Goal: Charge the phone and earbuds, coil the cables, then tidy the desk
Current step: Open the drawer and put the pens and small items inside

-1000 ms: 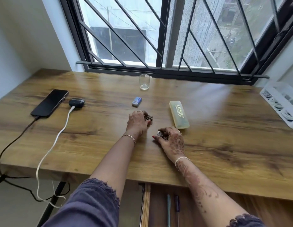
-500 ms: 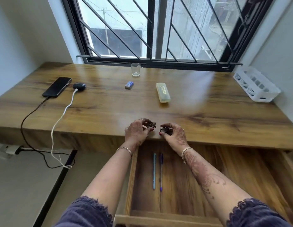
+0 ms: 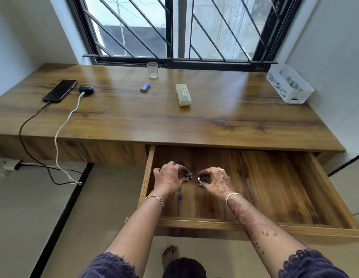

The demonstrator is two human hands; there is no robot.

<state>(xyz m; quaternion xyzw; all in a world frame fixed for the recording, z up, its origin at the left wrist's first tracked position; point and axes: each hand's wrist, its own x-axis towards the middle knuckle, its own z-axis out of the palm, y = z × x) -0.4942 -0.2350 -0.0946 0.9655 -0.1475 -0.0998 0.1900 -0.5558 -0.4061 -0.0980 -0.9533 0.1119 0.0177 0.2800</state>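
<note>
Drawer (image 3: pixel 275 187), brown wood, open: above it my left hand (image 3: pixel 169 178) pinches a small dark ornate trinket (image 3: pixel 187 174), my right hand (image 3: pixel 217 180) a small round silvery piece (image 3: pixel 202 179). Black phone (image 3: pixel 60 90) and dark earbuds case (image 3: pixel 86 89) lie plugged in, far left on the desk (image 3: pixel 214 121).

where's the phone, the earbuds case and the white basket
phone (image 3: pixel 60 90), head view, middle of the dark screen
earbuds case (image 3: pixel 86 89), head view, top of its lid
white basket (image 3: pixel 295 99), head view, near end wall

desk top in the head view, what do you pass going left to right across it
phone → earbuds case → eraser → yellow case → white basket
</note>
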